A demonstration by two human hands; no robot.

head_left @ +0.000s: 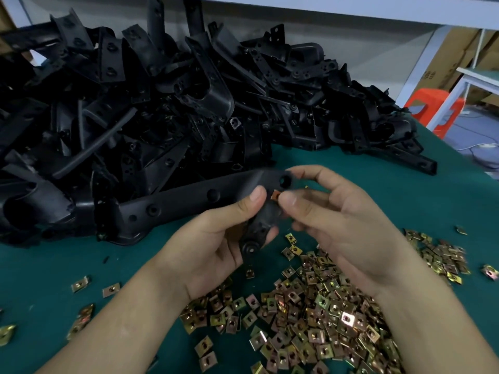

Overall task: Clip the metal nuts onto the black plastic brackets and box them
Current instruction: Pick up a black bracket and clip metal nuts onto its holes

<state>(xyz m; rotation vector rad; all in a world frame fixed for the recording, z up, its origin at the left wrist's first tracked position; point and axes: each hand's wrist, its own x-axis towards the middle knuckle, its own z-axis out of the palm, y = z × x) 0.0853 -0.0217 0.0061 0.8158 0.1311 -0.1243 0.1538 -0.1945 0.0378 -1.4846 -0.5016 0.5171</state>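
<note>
My left hand point(216, 236) grips a black plastic bracket point(266, 220) above the green table, thumb on its upper face. My right hand point(332, 214) pinches a small metal clip nut point(276, 195) between thumb and forefinger, right at the bracket's edge beside a round hole. Whether the nut is seated on the bracket cannot be told. A large heap of loose brass-coloured clip nuts point(310, 314) lies under and in front of both hands. A big pile of black brackets point(167, 103) fills the table behind.
The green table surface point(378, 179) runs to a right edge near an orange plastic stool point(432, 109). A long black bracket point(172, 206) lies just behind my left hand. Stray nuts point(81, 286) are scattered at the left. Cardboard boxes point(456, 58) stand at the far right.
</note>
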